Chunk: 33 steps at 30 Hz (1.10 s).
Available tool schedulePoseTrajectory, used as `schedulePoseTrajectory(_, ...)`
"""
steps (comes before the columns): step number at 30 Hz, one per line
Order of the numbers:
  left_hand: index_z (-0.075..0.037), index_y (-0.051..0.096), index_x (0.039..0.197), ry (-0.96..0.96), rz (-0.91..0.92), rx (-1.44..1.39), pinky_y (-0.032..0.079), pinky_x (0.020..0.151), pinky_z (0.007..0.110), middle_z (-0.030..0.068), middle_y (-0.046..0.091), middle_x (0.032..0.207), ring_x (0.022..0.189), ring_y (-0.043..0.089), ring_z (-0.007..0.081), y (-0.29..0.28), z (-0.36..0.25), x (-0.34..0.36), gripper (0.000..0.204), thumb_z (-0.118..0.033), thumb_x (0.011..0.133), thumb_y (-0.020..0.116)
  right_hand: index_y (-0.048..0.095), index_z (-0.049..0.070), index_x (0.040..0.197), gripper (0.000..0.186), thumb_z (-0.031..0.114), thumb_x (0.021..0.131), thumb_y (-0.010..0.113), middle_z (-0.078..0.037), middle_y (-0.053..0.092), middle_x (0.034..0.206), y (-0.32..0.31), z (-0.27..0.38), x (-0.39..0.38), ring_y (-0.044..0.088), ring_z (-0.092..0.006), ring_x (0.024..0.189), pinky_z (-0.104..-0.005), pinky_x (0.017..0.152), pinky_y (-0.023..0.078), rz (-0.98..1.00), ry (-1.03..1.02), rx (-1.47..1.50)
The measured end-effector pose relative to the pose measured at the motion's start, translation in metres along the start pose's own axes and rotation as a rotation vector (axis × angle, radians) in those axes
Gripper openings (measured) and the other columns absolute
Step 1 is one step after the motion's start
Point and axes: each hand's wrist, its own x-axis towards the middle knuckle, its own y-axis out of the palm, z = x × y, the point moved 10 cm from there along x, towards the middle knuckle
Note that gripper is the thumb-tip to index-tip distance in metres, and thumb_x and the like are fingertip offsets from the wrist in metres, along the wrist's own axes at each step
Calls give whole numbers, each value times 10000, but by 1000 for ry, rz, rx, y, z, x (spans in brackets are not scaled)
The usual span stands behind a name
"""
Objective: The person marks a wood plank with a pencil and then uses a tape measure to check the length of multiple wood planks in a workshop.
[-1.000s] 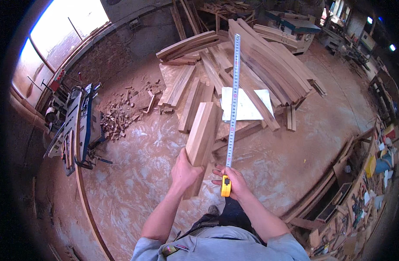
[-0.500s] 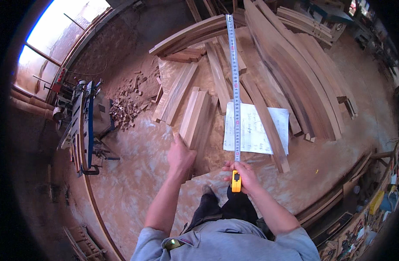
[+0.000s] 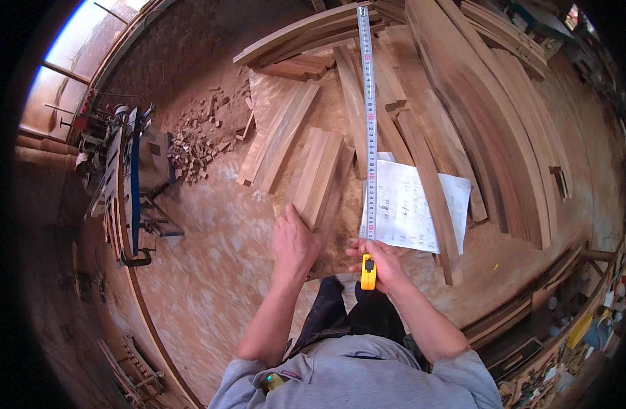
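Observation:
My right hand (image 3: 382,264) grips a yellow tape measure (image 3: 369,273) by its case. The long white blade (image 3: 371,136) is drawn out and stretches straight away from me over the wood, across the left part of some written sheets of paper (image 3: 398,204). My left hand (image 3: 296,238) is closed on the near end of a pair of light wooden strips (image 3: 316,170); its fingertips lie on top of the wood. A darker strip (image 3: 337,191) lies along their right side. One single strip (image 3: 432,198) rests across the papers, right of the blade.
More strips (image 3: 279,136) lie left of centre, and long curved boards (image 3: 477,129) fill the right. Wood offcuts (image 3: 197,146) are heaped on the floor beside a blue-edged machine (image 3: 136,184) with a clamp. A cluttered shelf (image 3: 572,341) stands at the lower right.
The view has shifted, so the wood and papers appear moved. Both hands keep their holds, and the tape blade stays extended.

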Motion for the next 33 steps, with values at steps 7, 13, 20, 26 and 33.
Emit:
schedulePoseTrajectory(7,61,407,1336,-70,119,-214,493,902,483,290,579,1144,1065,585,430,-30,7,-4,777,-233,694,730,628,35,906,235,235,1002,550,-86,579,1244,19,-10,15,670,-199,902,-353,749,596,3,23,-28)
schedulePoseTrajectory(13,84,394,1321,151,165,-222,503,844,485,261,557,1062,989,591,432,-20,-13,-44,793,-190,669,752,655,35,931,227,235,996,571,-18,631,881,44,-2,12,577,-102,713,-248,655,477,-86,-53,-113)
schedulePoseTrajectory(20,85,339,1380,222,304,-348,485,901,475,279,495,1168,1070,547,450,-2,-16,-56,867,-257,694,745,647,53,927,249,265,1008,544,1,612,876,23,5,15,550,-76,764,-245,681,461,-145,-53,-189)
schedulePoseTrajectory(26,86,365,1370,70,359,-475,465,951,468,301,501,1243,1128,550,434,-10,13,-43,852,-365,750,736,641,64,913,262,292,1005,551,19,607,847,28,14,41,544,-70,732,-231,654,448,-81,-93,-166)
schedulePoseTrajectory(33,52,569,1188,-184,203,-923,505,829,368,187,659,998,911,639,251,8,113,-33,412,-166,849,652,632,82,904,278,331,999,555,21,593,821,18,9,81,543,-71,700,-231,634,450,-108,-49,-213)
